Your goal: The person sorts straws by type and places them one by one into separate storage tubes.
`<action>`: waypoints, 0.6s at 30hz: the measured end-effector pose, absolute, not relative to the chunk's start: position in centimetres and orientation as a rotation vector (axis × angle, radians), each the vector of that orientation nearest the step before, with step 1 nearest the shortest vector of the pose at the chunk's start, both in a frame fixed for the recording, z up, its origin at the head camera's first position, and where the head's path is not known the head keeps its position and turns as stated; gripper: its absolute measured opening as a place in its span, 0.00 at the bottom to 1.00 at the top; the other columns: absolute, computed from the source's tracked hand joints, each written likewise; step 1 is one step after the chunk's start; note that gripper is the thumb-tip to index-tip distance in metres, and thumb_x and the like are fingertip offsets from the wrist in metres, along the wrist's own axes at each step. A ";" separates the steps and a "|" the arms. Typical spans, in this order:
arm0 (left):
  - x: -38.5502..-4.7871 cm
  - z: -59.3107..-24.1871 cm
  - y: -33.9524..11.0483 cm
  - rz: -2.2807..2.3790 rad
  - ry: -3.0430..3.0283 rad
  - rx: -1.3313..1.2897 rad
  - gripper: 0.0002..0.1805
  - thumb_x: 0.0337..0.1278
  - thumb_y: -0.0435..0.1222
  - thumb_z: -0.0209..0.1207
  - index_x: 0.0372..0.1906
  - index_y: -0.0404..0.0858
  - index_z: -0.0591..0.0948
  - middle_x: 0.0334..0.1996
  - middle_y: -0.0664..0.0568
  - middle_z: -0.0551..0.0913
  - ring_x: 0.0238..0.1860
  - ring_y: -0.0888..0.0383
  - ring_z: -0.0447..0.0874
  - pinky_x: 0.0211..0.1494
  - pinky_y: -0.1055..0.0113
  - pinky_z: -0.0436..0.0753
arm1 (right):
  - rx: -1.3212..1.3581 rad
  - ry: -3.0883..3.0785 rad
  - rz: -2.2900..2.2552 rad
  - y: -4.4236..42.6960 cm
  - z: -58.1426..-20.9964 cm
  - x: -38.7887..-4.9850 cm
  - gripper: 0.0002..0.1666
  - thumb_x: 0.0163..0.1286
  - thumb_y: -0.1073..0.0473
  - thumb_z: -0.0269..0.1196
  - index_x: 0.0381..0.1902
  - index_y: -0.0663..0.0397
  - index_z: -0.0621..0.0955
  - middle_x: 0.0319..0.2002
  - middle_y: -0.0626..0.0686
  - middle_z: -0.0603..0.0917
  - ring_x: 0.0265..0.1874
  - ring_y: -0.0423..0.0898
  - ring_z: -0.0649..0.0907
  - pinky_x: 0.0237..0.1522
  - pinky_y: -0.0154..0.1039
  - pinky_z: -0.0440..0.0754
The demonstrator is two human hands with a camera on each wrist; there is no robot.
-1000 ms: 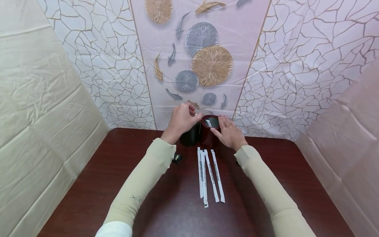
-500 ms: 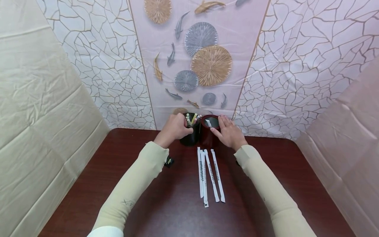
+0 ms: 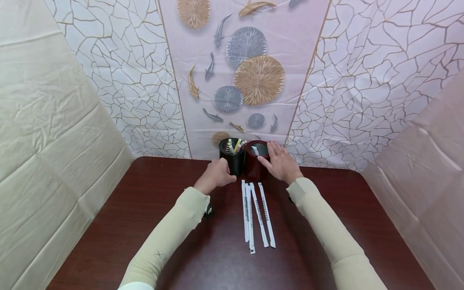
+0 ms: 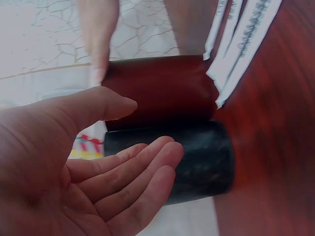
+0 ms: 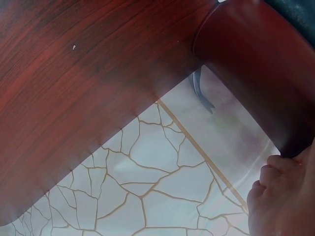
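Note:
My left hand (image 4: 123,172) is beside the black cylindrical holder (image 3: 237,162), fingers loosely bent and thumb apart, with nothing in its grasp. Whether the fingertips touch the holder I cannot tell. Several striped and coloured sticks (image 3: 237,146) stand inside this holder. Beside it, on the right, is a dark red cylindrical holder (image 3: 253,171) with a white strip (image 3: 255,151) showing in its mouth. My right hand (image 3: 282,163) rests on the red holder's right rim, fingers fairly straight and thumb at the near side. Several white paper-wrapped straws (image 3: 265,213) lie lengthwise in front of the holders.
The reddish-brown table (image 3: 163,225) backs onto a patterned cloth wall (image 3: 239,117). Beige padded panels (image 3: 72,161) rise at both sides. Both holders stand against each other near the table's back edge.
My left hand has come down from above the black holder's mouth to its lower front side, uncovering the sticks inside. The right hand, the red holder and the wrapped straws stay in place.

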State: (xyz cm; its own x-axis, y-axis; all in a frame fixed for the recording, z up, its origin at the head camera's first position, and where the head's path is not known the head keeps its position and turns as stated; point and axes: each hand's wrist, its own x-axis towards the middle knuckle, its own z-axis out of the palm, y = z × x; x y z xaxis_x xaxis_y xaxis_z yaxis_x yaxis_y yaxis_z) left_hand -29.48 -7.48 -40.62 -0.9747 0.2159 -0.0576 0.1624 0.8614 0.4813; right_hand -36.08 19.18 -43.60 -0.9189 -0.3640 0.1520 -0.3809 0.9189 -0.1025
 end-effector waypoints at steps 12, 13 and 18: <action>-29.9 -45.4 -5.5 0.808 2.834 0.233 0.15 0.65 0.44 0.71 0.30 0.38 0.81 0.25 0.49 0.82 0.29 0.53 0.81 0.32 0.64 0.78 | 0.565 -2.951 0.191 19.3 -43.7 -36.2 0.54 0.84 0.28 0.38 0.85 0.65 0.49 0.86 0.65 0.50 0.86 0.62 0.53 0.85 0.59 0.55; -30.0 -45.8 -5.4 0.810 2.831 0.229 0.15 0.65 0.44 0.71 0.32 0.37 0.81 0.27 0.48 0.82 0.29 0.53 0.81 0.33 0.63 0.78 | 0.566 -2.949 0.192 19.3 -43.7 -36.2 0.53 0.84 0.28 0.38 0.85 0.65 0.49 0.86 0.65 0.51 0.86 0.62 0.53 0.85 0.59 0.55; -30.2 -47.2 -4.6 0.793 2.828 0.188 0.17 0.64 0.45 0.71 0.40 0.36 0.81 0.31 0.47 0.82 0.32 0.52 0.81 0.36 0.61 0.81 | 0.575 -2.932 0.202 19.2 -43.9 -36.1 0.53 0.83 0.28 0.39 0.85 0.65 0.51 0.85 0.65 0.52 0.86 0.62 0.54 0.85 0.59 0.56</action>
State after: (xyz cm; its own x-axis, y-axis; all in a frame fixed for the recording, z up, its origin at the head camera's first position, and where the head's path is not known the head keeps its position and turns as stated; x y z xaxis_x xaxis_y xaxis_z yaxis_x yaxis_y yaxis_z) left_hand -30.24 -4.65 -47.21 -0.9722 0.1746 -0.1558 0.0682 0.8483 0.5251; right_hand -36.14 19.21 -43.91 -0.9160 -0.3639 0.1690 -0.3836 0.9177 -0.1033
